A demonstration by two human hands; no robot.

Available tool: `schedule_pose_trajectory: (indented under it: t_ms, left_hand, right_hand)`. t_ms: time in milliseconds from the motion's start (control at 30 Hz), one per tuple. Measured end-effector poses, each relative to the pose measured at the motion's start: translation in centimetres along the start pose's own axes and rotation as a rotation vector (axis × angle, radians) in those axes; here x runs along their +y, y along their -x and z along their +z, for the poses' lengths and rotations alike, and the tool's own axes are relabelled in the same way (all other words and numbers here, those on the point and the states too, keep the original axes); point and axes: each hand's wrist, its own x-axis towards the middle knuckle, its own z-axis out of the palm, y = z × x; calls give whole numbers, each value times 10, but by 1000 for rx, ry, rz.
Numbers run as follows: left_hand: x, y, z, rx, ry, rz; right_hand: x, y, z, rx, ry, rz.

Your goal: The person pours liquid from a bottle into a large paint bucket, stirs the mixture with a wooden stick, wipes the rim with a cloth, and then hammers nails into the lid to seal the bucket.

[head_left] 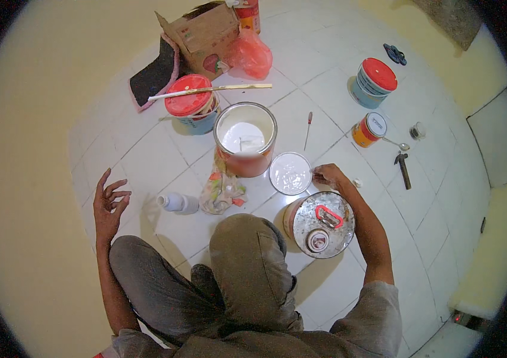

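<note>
Downward fisheye view from head height

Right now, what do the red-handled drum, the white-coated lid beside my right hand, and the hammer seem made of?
Drum: probably metal, dull, judging by its grey, blotchy top. Lid: likely metal, from its thin grey rim; a glossy white coating hides the rest. Hammer: dark, probably a metal head; the handle's material is unclear.
</note>
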Motion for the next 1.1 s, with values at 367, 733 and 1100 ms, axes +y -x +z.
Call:
schedule_pose_trajectory:
  t_ms: [367, 733, 1100]
  left_hand:
    - [-2, 3, -3, 19, 26, -10]
    - [3, 6, -4, -7, 41, 11]
    - [7, 9, -1, 14, 57, 59]
  right_hand:
    - [15, -24, -13, 50, 0, 7]
    - [0, -13, -9, -104, -167, -138]
    - [-170, 102, -7, 268, 463, -646]
